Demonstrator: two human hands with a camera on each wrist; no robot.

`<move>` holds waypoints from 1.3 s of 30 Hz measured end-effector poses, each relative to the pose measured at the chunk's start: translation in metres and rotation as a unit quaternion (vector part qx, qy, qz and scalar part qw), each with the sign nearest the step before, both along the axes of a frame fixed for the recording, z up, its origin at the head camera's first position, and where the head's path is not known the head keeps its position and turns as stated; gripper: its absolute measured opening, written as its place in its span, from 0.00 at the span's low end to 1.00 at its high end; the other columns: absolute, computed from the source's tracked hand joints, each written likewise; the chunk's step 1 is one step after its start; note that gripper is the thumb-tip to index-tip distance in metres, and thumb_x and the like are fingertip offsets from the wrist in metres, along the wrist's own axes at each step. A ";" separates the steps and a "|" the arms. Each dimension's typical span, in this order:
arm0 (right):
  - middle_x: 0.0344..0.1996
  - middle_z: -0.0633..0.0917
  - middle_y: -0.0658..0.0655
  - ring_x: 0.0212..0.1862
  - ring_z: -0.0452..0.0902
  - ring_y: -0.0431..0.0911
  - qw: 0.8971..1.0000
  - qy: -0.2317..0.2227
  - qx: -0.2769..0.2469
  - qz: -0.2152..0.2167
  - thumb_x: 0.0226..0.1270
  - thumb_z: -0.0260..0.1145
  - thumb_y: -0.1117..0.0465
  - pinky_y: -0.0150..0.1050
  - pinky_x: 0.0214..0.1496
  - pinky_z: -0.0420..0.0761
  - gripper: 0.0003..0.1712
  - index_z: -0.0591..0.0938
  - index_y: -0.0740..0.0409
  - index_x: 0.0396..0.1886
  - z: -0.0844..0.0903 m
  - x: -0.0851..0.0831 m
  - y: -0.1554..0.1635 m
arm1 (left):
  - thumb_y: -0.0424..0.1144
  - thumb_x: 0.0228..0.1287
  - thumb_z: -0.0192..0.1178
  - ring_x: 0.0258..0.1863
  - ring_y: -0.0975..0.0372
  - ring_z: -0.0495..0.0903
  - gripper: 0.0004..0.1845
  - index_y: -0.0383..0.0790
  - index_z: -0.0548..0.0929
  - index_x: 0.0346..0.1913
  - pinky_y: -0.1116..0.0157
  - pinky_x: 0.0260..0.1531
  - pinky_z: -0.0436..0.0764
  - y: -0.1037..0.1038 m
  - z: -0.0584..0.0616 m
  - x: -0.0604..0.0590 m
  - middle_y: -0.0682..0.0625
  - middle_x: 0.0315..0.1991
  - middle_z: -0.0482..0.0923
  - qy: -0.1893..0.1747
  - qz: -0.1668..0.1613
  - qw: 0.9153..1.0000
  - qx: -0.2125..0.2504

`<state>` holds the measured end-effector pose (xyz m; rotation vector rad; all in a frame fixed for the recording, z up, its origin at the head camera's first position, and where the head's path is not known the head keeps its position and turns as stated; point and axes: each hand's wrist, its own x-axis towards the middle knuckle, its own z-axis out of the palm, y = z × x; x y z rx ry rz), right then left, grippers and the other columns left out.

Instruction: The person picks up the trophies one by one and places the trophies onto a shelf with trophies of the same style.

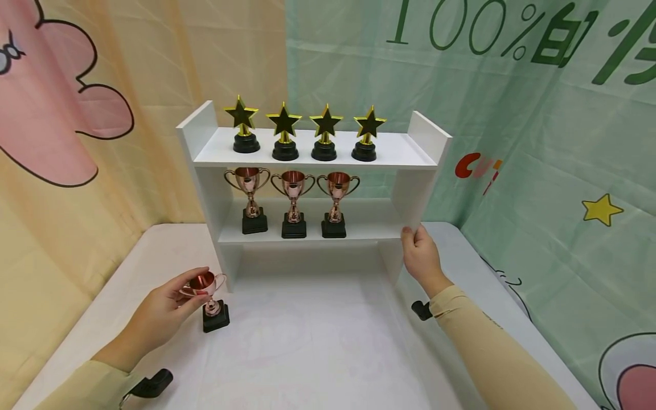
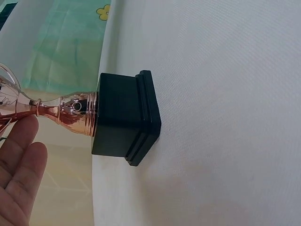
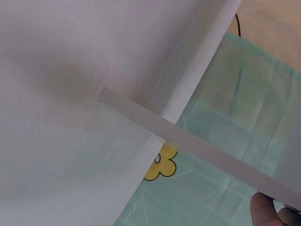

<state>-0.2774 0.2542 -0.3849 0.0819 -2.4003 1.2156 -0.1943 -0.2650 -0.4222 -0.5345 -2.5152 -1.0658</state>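
**Copper trophy held on the table, shelf steadied at its side**

A small copper-coloured two-handled trophy cup on a black square base [image 1: 210, 302] stands upright on the white cloth-covered table [image 1: 318, 341], just in front of the left leg of the white two-tier wooden shelf unit [image 1: 410, 193]. The left hand [image 1: 161, 313] holds it at the bowl, fingers and thumb curled round the cup. In the left wrist view the base [image 2: 124, 117] rests flat on the cloth, with fingers [image 2: 21, 165] beside the stem.

The right hand [image 1: 421, 256] grips the front edge of the shelf unit's right side panel, fingers wrapped behind it and thumb in front; in the right wrist view only a fingertip [image 3: 268, 212] shows against the panel edge.

On the lower tier stand three matching copper trophy cups [image 1: 293, 204] in a row. On the top tier stand four gold star trophies on round black bases [image 1: 303, 134]. Printed cloth backdrops [image 1: 538, 142] hang behind.
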 end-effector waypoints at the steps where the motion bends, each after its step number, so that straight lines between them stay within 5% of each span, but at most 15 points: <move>1: 0.45 0.85 0.70 0.35 0.69 0.54 1.000 0.000 0.000 0.000 0.88 0.47 0.51 0.42 0.38 0.71 0.24 0.77 0.61 0.68 0.000 0.000 0.000 | 0.30 0.64 0.73 0.34 0.76 0.81 0.29 0.39 0.80 0.68 0.79 0.35 0.81 0.000 0.000 0.000 0.52 0.39 0.84 0.000 -0.001 1.000 -0.001; 5: 0.48 0.86 0.69 0.35 0.70 0.52 1.000 -0.003 0.001 -0.003 0.87 0.47 0.50 0.41 0.37 0.72 0.24 0.77 0.60 0.67 0.000 0.000 0.000 | 0.29 0.63 0.73 0.35 0.76 0.81 0.29 0.39 0.80 0.68 0.80 0.37 0.81 0.001 0.000 0.000 0.51 0.39 0.85 0.007 -0.002 1.000 0.003; 10: 0.41 0.84 0.68 0.29 0.67 0.48 1.000 -0.007 -0.002 -0.001 0.87 0.47 0.50 0.39 0.32 0.70 0.24 0.77 0.60 0.67 0.001 0.000 0.000 | 0.28 0.62 0.73 0.37 0.77 0.80 0.29 0.39 0.81 0.67 0.82 0.38 0.80 0.003 0.001 0.000 0.51 0.39 0.85 0.023 -0.004 1.000 0.006; 14: 0.47 0.85 0.69 0.30 0.67 0.47 1.000 -0.007 -0.004 0.003 0.88 0.48 0.51 0.38 0.32 0.70 0.24 0.76 0.60 0.69 0.001 0.001 -0.001 | 0.28 0.62 0.74 0.38 0.77 0.80 0.29 0.40 0.81 0.67 0.81 0.38 0.80 0.009 0.006 0.002 0.51 0.40 0.86 0.029 -0.011 0.999 0.008; 17: 0.49 0.85 0.68 0.31 0.67 0.46 1.000 -0.007 -0.006 0.003 0.88 0.48 0.51 0.38 0.32 0.70 0.25 0.76 0.61 0.69 0.001 0.001 -0.001 | 0.29 0.62 0.74 0.38 0.76 0.80 0.29 0.39 0.81 0.66 0.80 0.39 0.81 0.017 0.011 0.004 0.52 0.41 0.86 0.030 -0.019 0.999 0.008; 22: 0.37 0.82 0.67 0.26 0.64 0.45 1.000 -0.008 -0.009 0.000 0.87 0.48 0.51 0.38 0.29 0.69 0.24 0.77 0.60 0.67 0.000 0.000 -0.001 | 0.31 0.64 0.73 0.39 0.74 0.80 0.28 0.39 0.81 0.67 0.76 0.39 0.83 0.034 0.021 0.004 0.55 0.42 0.86 0.023 -0.034 0.999 -0.002; 28: 0.46 0.85 0.69 0.31 0.67 0.47 1.000 -0.005 -0.011 0.000 0.87 0.48 0.51 0.38 0.34 0.70 0.24 0.77 0.61 0.67 0.001 0.000 -0.001 | 0.36 0.69 0.71 0.41 0.72 0.81 0.27 0.41 0.80 0.69 0.70 0.42 0.86 0.061 0.033 0.000 0.55 0.45 0.87 -0.005 -0.065 0.998 -0.003; 34: 0.35 0.81 0.67 0.26 0.65 0.45 1.000 -0.005 -0.010 0.002 0.87 0.48 0.50 0.38 0.30 0.69 0.24 0.77 0.60 0.68 0.000 0.001 -0.001 | 0.36 0.70 0.69 0.43 0.67 0.83 0.27 0.42 0.79 0.70 0.68 0.45 0.87 0.089 0.045 -0.009 0.52 0.50 0.86 -0.019 -0.097 0.995 0.002; 39: 0.23 0.73 0.54 0.23 0.63 0.44 1.000 0.001 -0.009 -0.002 0.87 0.49 0.51 0.38 0.28 0.68 0.22 0.79 0.60 0.63 0.000 0.000 -0.001 | 0.36 0.70 0.70 0.47 0.62 0.84 0.29 0.44 0.77 0.72 0.67 0.47 0.87 0.113 0.060 -0.015 0.51 0.54 0.85 -0.029 -0.121 0.992 0.005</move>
